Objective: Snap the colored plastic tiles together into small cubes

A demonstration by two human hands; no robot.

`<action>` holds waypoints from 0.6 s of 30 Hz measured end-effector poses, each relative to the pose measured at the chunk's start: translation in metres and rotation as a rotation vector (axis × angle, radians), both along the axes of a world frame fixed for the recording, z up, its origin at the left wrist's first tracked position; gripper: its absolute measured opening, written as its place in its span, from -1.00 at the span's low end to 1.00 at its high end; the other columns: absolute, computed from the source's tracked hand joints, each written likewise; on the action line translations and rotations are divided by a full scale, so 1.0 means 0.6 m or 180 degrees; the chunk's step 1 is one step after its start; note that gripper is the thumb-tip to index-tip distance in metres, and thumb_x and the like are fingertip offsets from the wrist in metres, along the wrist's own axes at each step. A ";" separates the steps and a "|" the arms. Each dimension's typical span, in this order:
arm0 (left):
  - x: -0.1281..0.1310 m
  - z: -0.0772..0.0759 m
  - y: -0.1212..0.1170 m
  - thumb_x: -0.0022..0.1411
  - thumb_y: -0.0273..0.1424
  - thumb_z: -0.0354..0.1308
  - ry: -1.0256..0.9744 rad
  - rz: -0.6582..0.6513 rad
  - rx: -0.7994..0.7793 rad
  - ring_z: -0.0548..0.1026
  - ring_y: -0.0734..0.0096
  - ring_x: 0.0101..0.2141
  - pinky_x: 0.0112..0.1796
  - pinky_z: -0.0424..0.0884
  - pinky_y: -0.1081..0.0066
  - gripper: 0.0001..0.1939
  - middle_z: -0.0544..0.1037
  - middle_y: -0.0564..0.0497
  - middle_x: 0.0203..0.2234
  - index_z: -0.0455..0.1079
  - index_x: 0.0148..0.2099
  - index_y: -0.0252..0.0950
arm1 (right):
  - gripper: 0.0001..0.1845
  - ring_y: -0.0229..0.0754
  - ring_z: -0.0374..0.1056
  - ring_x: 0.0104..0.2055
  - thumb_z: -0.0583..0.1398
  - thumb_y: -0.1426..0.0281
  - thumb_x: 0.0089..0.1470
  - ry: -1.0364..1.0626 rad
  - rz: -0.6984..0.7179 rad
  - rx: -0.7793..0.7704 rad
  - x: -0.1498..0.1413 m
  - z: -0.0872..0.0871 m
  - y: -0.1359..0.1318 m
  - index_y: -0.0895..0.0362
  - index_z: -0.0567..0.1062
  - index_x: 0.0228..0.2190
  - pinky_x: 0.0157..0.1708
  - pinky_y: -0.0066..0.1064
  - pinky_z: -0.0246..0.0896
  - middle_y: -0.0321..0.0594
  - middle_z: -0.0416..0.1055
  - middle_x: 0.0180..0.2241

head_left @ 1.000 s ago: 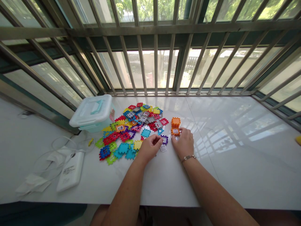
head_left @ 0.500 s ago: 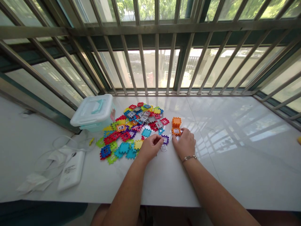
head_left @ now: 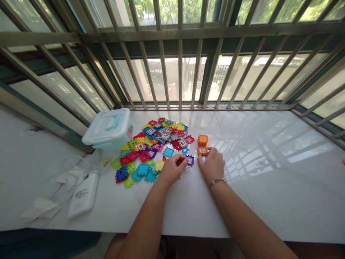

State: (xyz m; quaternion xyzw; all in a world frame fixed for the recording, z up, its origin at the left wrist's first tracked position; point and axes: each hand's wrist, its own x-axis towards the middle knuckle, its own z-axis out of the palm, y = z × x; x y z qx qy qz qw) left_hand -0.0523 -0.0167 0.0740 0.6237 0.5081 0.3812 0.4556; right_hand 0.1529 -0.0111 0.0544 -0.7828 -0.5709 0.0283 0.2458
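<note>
No readable text. Dark print (head_left: 81, 193) on white device (head_left: 87, 196) too small to read; reddish patch (head_left: 130, 130) on lidded box (head_left: 104, 126) too blurred.

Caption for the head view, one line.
Left hand by purple window tile, right hand at stacked orange tiles.

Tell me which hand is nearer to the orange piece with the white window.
Right: the right hand has its fingers at the near and right edges of the orange piece. The left hand is farther, leftward, by the purple window piece.
</note>
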 end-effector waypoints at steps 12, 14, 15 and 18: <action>-0.082 0.036 0.017 0.44 -0.13 0.22 0.0449 0.0973 0.0830 0.62 0.25 -0.27 -0.14 0.54 0.29 -0.73 0.66 0.00 -0.31 0.55 -0.19 -0.20 | -0.40 0.22 0.37 0.16 0.26 0.13 0.26 -0.0058 -0.0006 0.0004 0.001 -0.004 -0.001 0.14 0.34 0.20 0.03 -0.08 0.21 0.09 0.47 0.10; -0.114 0.045 0.021 0.46 -0.17 0.20 0.0866 0.1252 0.1188 0.63 0.20 -0.19 -0.05 0.54 0.23 -0.76 0.66 -0.03 -0.25 0.54 -0.19 -0.19 | -0.38 0.23 0.35 0.17 0.28 0.12 0.24 -0.0088 -0.0033 0.0079 0.001 -0.006 -0.002 0.14 0.34 0.21 0.04 -0.07 0.22 0.11 0.43 0.14; -0.130 0.047 0.024 0.46 -0.19 0.19 0.1069 0.1356 0.1344 0.63 0.16 -0.15 -0.01 0.53 0.20 -0.78 0.66 -0.05 -0.22 0.54 -0.17 -0.19 | -0.36 0.23 0.34 0.18 0.28 0.11 0.23 -0.0098 -0.0043 0.0116 0.001 -0.006 -0.002 0.14 0.33 0.21 0.04 -0.07 0.22 0.12 0.41 0.15; -0.176 0.041 0.036 0.44 -0.26 0.17 0.1726 0.1569 0.1675 0.58 0.02 0.01 0.15 0.48 0.06 -0.83 0.62 -0.14 -0.11 0.54 -0.09 -0.20 | -0.35 0.24 0.33 0.19 0.28 0.06 0.24 -0.0096 -0.0028 0.0202 0.001 -0.006 -0.004 0.13 0.33 0.21 0.04 -0.07 0.24 0.12 0.39 0.15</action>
